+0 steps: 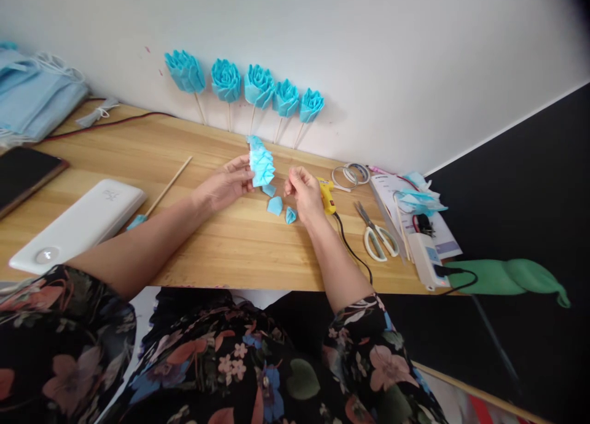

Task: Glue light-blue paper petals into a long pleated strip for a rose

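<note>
Five blue flowers [259, 86] look finished

The left grip [230, 181] holds a pleated blue strip [262, 168] above the worktop [221, 239], seemingly unassembled; the right grip [304, 193] is narrow, contents unclear. Loose blue folds [275, 206] lie below; a blue-tipped stick [169, 185] lies apart.

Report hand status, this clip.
Left hand: holding folded blue piece. Right hand: beside it, apart. Loose blue pieces between hands and table edge.

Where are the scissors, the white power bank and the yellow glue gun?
Scissors [371, 225]: head view, where blades meet handles.
White power bank [79, 223]: head view, middle of top face.
Yellow glue gun [327, 198]: head view, on its body.
</note>
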Tool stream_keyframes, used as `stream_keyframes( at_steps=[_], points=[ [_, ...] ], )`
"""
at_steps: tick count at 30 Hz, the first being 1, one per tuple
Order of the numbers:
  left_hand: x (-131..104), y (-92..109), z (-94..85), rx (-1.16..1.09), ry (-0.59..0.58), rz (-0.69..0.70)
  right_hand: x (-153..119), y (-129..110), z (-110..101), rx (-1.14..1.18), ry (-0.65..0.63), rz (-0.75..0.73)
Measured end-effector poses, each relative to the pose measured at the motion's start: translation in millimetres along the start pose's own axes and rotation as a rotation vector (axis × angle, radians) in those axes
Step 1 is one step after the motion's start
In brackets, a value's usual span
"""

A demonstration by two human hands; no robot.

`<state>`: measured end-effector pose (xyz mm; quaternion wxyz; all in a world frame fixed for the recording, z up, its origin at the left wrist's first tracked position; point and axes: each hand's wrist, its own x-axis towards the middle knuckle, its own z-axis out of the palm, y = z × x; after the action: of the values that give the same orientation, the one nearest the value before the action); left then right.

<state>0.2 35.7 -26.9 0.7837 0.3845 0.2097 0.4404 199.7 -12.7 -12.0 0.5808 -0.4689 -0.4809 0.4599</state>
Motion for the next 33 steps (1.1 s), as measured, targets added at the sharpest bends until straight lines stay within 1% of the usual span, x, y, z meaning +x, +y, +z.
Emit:
stream_keyframes(
  at_steps=[5, 10, 13, 16, 21, 24, 33],
  points=[
    [0, -1, 0.1, 0.002, -0.006, -0.004, -2, 0, 3, -0.045, -0.037, -0.060],
    [0, -1, 1.6, 0.013, -0.006, -0.003, -3, 1, 3, -0.098, -0.014, -0.072],
    [-1, 0, 2.8, 0.024, 0.004, -0.004, -3, 2, 3, -0.128, -0.004, -0.053],
    [-3, 1, 4.7, 0.035, 0.012, -0.009, -3, 2, 3, -0.145, 0.034, -0.042],
    [-3, 2, 7.6, 0.040, 0.017, 0.000, -2, 2, 5, -0.128, 0.078, -0.037],
    [-3, 3, 8.6, 0.041, 0.023, -0.004, -1, 3, 5, -0.111, 0.078, -0.021],
    [-3, 4, 9.8, 0.019, 0.033, -0.016, 2, 8, 3, -0.008, 0.064, -0.054]
  ],
)
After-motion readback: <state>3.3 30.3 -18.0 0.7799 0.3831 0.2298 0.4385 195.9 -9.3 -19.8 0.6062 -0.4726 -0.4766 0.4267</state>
